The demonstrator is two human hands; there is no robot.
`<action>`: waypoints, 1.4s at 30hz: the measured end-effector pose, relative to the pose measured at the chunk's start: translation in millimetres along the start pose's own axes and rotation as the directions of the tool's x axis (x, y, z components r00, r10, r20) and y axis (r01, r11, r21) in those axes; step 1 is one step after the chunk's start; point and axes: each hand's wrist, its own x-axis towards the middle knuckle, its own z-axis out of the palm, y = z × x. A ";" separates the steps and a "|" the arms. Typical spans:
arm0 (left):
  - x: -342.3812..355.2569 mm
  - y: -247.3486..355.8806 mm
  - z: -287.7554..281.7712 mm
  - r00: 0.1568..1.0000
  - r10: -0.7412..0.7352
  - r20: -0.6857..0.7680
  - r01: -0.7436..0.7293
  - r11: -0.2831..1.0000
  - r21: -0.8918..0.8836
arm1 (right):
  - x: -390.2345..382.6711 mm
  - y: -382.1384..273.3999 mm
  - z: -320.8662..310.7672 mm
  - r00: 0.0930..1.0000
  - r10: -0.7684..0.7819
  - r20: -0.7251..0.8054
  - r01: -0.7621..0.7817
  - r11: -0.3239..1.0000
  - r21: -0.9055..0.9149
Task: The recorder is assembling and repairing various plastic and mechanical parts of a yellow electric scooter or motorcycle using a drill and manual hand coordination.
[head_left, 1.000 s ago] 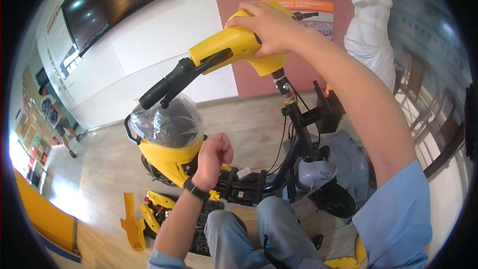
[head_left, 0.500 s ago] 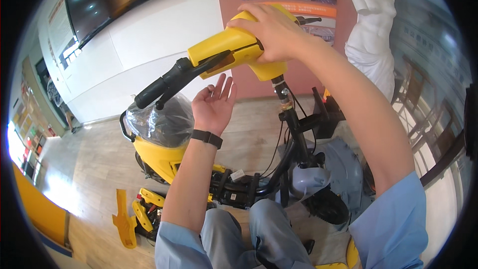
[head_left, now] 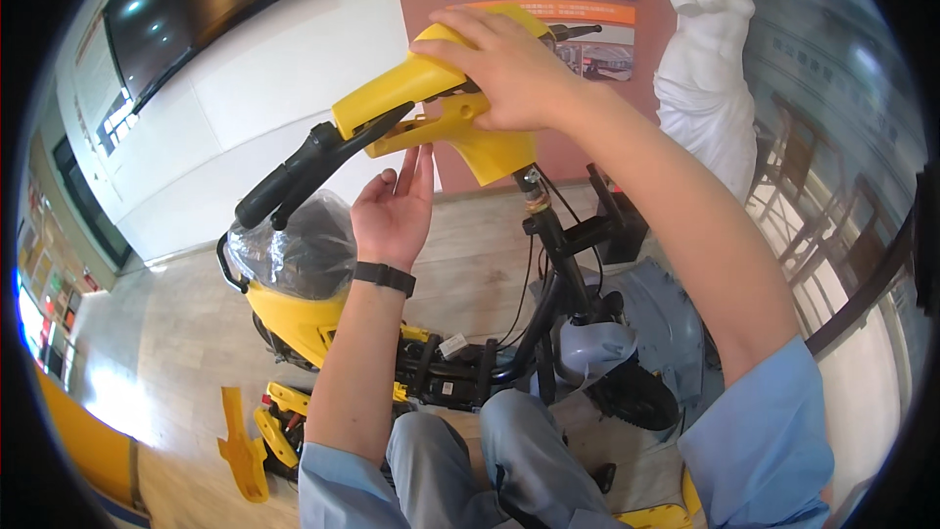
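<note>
A yellow handlebar cover sits on the handlebar of a partly stripped electric scooter. My right hand is wrapped over its top, thumb at the near side. Below it hangs the lower half of the cover, with a gap along the seam between the halves. My left hand is open, palm up, its fingertips reaching the underside of that lower half. A black grip with a brake lever beside it sticks out toward the left. The black steering column and cables show beneath.
The scooter's seat is wrapped in clear plastic. Yellow panels lie on the floor at the left. A grey plastic part is near the front wheel. A white statue and a wall screen stand behind.
The gap between the upper and lower cover halves has widened, the lower half dropping. My left fingers have risen to its underside. The view has shifted slightly.
</note>
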 end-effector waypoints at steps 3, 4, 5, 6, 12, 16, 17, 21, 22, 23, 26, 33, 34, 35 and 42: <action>0.6 -3.5 -6.1 0.999 0.030 -0.039 -0.030 1.000 0.007 | -0.3 -1.8 -0.1 0.999 0.005 0.051 -0.004 1.000 -0.016; 1.6 -2.6 -8.0 0.998 0.035 -0.053 -0.033 0.999 0.043 | -0.9 -2.7 -0.7 0.999 0.005 0.053 -0.004 1.000 -0.018; 1.4 -3.2 -9.2 0.997 0.041 -0.068 -0.036 0.996 0.078 | -2.5 -3.4 -0.3 0.999 0.015 0.040 -0.013 0.999 -0.052; 2.2 -4.7 -10.1 0.997 0.040 -0.069 -0.035 0.997 0.075 | -4.4 -4.3 0.1 0.999 0.023 0.028 -0.021 0.996 -0.085; 4.2 -14.7 -20.0 0.989 0.027 -0.146 -0.009 0.992 0.126 | -14.4 -15.8 4.4 0.996 0.068 -0.055 -0.074 0.991 -0.114; 4.5 -18.6 -25.1 0.982 0.019 -0.190 0.006 0.991 0.132 | -15.5 -11.6 4.8 0.997 0.047 -0.060 -0.053 0.993 -0.104; 4.1 -19.9 -27.6 0.981 0.010 -0.193 0.014 0.992 0.123 | -14.0 -8.5 2.9 0.998 0.028 -0.048 -0.032 0.995 -0.095; 1.2 -23.2 -34.4 0.982 -0.019 -0.188 0.035 0.996 0.081 | -12.0 -5.4 -1.4 1.000 -0.006 -0.013 0.005 0.998 -0.070; 1.8 -24.3 -34.8 0.982 -0.020 -0.187 0.036 0.996 0.080 | -11.4 -4.4 -3.0 1.000 -0.007 -0.011 0.006 0.997 -0.071; 2.1 -26.3 -35.7 0.984 -0.024 -0.177 0.041 0.995 0.092 | -11.9 -2.5 -4.3 1.000 -0.013 -0.007 0.012 0.998 -0.066; 0.9 -30.7 -33.9 0.983 -0.032 -0.179 0.052 0.993 0.109 | -18.1 0.6 -11.9 1.000 -0.009 0.008 0.010 0.998 -0.070; -21.5 -18.1 -33.7 0.967 -0.039 -0.251 0.089 0.978 0.191 | -99.8 -50.6 -44.9 0.921 0.341 -0.188 -0.305 0.932 0.195; -27.3 -11.8 -37.9 0.967 -0.042 -0.253 0.090 0.979 0.184 | -124.5 -69.4 -55.1 0.889 0.417 -0.190 -0.362 0.893 0.266; -36.5 1.5 -47.2 0.968 -0.051 -0.246 0.105 0.972 0.210 | -154.6 -98.7 -55.2 0.784 0.589 -0.194 -0.496 0.784 0.374; -161.3 -20.7 -87.8 0.908 -0.244 -0.340 0.352 0.885 0.306 | -438.5 -314.0 -54.4 0.075 0.804 0.590 -0.923 -0.168 0.347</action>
